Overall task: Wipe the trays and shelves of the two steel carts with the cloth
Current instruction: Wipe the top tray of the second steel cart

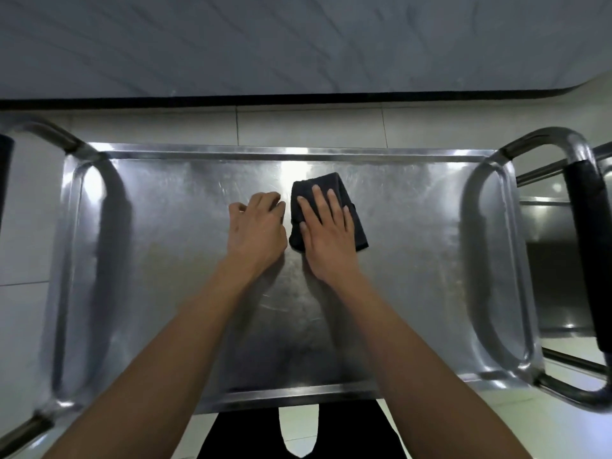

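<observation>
Pale floor tiles and a grey wall frame the steel cart's top tray (414, 226), seen from above. Your right hand (326, 226) lies flat, fingers spread, pressing the folded dark cloth (334, 185) onto the tray centre. Just beside it, your left hand (256, 226) rests on bare steel, fingers loosely curled and holding nothing. Judged from the scuffed, streaky sheen, wiping appears barely begun. The second cart (556, 260), beyond your right hand, and every lower shelf remain to do.

A folded dark cloth (334, 190) lies flat mid-tray, nearer the far edge of the scuffed steel tray (414, 226).
</observation>
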A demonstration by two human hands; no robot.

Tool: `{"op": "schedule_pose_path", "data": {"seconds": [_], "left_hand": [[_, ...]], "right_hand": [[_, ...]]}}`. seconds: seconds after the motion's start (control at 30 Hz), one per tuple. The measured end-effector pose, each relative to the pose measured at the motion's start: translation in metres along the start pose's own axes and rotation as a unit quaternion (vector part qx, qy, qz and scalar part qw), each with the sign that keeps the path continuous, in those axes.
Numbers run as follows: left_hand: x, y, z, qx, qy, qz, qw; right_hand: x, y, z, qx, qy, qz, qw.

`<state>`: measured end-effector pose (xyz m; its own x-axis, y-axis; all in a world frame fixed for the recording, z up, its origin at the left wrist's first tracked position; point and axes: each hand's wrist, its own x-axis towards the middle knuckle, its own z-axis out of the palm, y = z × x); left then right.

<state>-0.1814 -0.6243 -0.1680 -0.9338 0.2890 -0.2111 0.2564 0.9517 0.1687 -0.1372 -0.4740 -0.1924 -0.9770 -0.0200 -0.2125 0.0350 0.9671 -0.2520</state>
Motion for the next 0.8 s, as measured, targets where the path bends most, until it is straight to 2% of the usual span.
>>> {"op": "schedule_pose_path", "data": {"seconds": [0.17, 0.53, 0.8], "left_hand": [[0.002, 0.027, 0.003, -0.006, 0.013, -0.015, 1.0], [0.011, 0.194, 0.03, -0.024, 0.009, 0.095, 0.995], [0.01, 0.242, 0.043, 0.049, 0.003, 0.052, 0.997]], "right_hand": [[-0.01, 0.04, -0.009, 0.011, 0.004, 0.038, 0.999], [-0.053, 0.21, -0.049, 0.02, 0.029, 0.125, 0.991], [-0.073, 0.317, -0.076, 0.004, 0.033, 0.186, 0.982]]}}
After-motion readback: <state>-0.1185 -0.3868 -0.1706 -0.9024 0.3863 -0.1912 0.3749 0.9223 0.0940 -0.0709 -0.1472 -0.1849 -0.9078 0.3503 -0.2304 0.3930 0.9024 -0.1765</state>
